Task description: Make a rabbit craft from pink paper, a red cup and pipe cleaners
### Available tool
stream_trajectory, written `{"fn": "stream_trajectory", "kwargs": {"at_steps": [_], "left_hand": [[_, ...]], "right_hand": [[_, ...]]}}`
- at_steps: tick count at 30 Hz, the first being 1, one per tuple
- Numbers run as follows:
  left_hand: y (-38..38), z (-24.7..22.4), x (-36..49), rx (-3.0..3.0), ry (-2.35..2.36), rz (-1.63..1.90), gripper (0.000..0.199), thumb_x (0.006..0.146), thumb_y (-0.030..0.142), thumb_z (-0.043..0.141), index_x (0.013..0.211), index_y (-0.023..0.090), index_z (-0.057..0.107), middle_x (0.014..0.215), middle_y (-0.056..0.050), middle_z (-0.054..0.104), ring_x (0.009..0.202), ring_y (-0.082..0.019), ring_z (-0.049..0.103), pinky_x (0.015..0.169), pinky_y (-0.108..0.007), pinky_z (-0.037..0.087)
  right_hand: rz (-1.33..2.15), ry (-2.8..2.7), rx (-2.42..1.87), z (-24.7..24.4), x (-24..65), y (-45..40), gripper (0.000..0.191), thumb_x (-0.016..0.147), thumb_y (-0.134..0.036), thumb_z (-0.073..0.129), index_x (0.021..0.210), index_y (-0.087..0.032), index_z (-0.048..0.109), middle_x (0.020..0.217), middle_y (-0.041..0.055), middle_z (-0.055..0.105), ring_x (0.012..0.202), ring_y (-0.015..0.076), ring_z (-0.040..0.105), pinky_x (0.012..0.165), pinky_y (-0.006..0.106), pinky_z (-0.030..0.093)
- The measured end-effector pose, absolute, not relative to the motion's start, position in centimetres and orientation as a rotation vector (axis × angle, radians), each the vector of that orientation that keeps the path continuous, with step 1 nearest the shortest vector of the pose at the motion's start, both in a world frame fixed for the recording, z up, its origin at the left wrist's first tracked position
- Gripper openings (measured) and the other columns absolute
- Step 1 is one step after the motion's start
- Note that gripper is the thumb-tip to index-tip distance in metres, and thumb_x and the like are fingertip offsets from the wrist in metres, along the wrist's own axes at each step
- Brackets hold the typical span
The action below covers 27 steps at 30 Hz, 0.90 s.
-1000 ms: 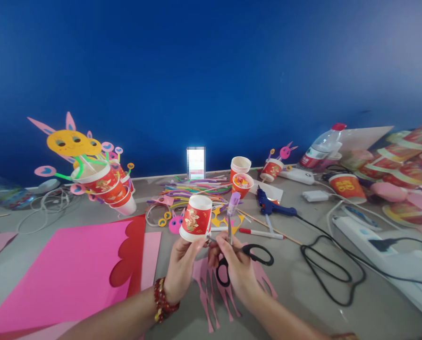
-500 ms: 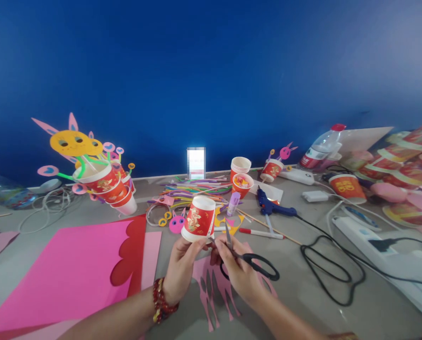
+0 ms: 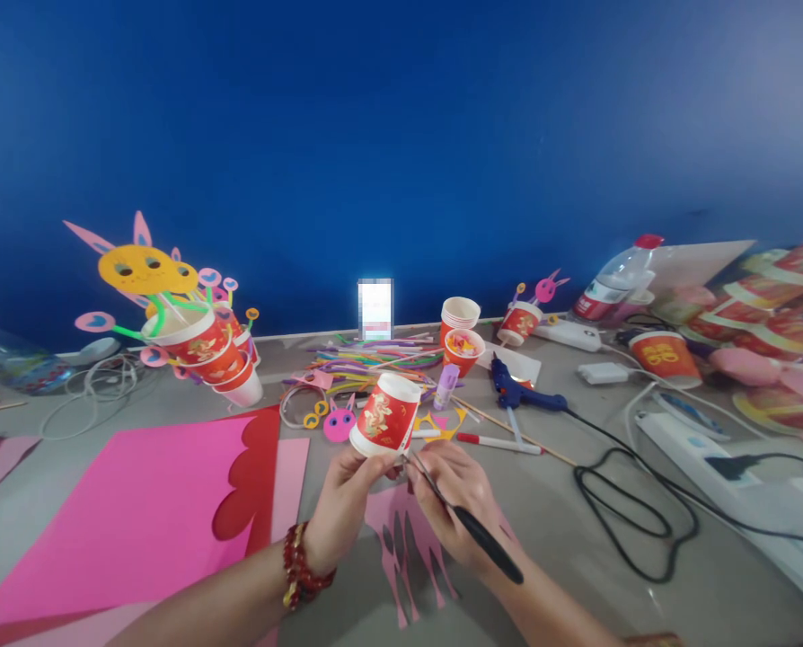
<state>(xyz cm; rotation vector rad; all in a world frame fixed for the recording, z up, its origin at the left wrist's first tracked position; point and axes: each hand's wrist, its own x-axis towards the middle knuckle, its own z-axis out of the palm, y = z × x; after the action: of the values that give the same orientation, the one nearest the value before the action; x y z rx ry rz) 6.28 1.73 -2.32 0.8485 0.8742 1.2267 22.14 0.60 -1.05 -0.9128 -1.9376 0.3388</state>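
A red and white paper cup (image 3: 386, 413) with a gold figure is tilted to the right, its white rim at the bottom pinched by my left hand (image 3: 344, 503). Black-handled scissors (image 3: 486, 539) are in my right hand (image 3: 452, 494), their blades reaching the cup's lower right edge. My right fingertips are close to that same edge, partly hidden behind the blades. Below both hands lies a pink paper piece (image 3: 394, 584) with cut-out slits. A round pink rabbit face (image 3: 339, 420) rests just left of the cup.
Pink sheets (image 3: 138, 503) lie at left, below stacked cups with yellow faces (image 3: 189, 346). Colourful pipe cleaners (image 3: 375, 355) spread behind the cup. At right are a blue glue gun (image 3: 526, 395), a black cable (image 3: 634, 467), a power strip (image 3: 731, 485) and a tilted bottle (image 3: 617, 279).
The cup has tilted further right. My right hand has turned the scissors, so their handles now show edge-on and their blades point up-left at the cup's edge.
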Motion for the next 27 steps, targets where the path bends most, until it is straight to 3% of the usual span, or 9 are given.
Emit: {"fn": "stream_trajectory", "kwargs": {"at_steps": [6,11,16,21,27], "left_hand": [[2.43,-1.64,5.57,0.931,0.884,1.084,0.011,0.078,0.024,0.068,0.072,0.015,0.072,0.067,-0.001,0.067,0.068,-0.014,0.057,0.071,-0.025,0.047],[2.25,-1.76,5.80,1.101,0.927,1.139,0.024,0.085,0.032,0.062,0.069,0.015,0.066,0.065,-0.001,0.062,0.067,-0.014,0.055,0.069,-0.025,0.046],[1.81,-1.92,6.06,1.512,0.976,1.189,0.018,0.089,0.032,0.059,0.097,0.017,0.066,0.091,-0.006,0.069,0.081,-0.018,0.060,0.077,-0.028,0.047],[1.87,-1.89,5.75,1.757,1.082,1.174,0.014,0.094,0.026,0.051,0.090,0.018,0.062,0.082,-0.003,0.065,0.076,-0.016,0.058,0.074,-0.026,0.044],[2.15,-1.66,5.80,1.795,1.111,1.212,0.014,0.095,0.022,0.048,0.083,0.019,0.056,0.080,-0.001,0.060,0.072,-0.014,0.054,0.070,-0.024,0.043]], "right_hand": [[0.180,-2.015,-0.859,-1.22,22.22,0.94,0.018,0.092,-0.010,0.044,0.084,-0.021,0.056,0.065,0.0024,0.064,0.057,0.0172,0.057,0.062,0.031,0.045],[0.441,-1.982,-0.982,-1.05,22.21,0.79,0.024,0.096,-0.017,0.043,0.078,-0.022,0.057,0.067,0.0027,0.062,0.063,0.0180,0.059,0.065,0.031,0.045],[0.531,-1.844,-1.056,-1.17,22.01,0.55,0.022,0.098,-0.022,0.043,0.080,-0.023,0.055,0.071,0.0035,0.063,0.069,0.0195,0.059,0.067,0.030,0.045],[0.565,-1.812,-1.173,-1.19,21.84,0.28,0.023,0.099,-0.028,0.042,0.080,-0.023,0.054,0.065,0.0010,0.059,0.063,0.0183,0.057,0.063,0.028,0.042],[0.741,-1.728,-1.244,-1.03,21.74,-0.04,0.026,0.099,-0.033,0.044,0.079,-0.023,0.056,0.064,-0.0009,0.059,0.064,0.0174,0.058,0.069,0.028,0.045]]}}
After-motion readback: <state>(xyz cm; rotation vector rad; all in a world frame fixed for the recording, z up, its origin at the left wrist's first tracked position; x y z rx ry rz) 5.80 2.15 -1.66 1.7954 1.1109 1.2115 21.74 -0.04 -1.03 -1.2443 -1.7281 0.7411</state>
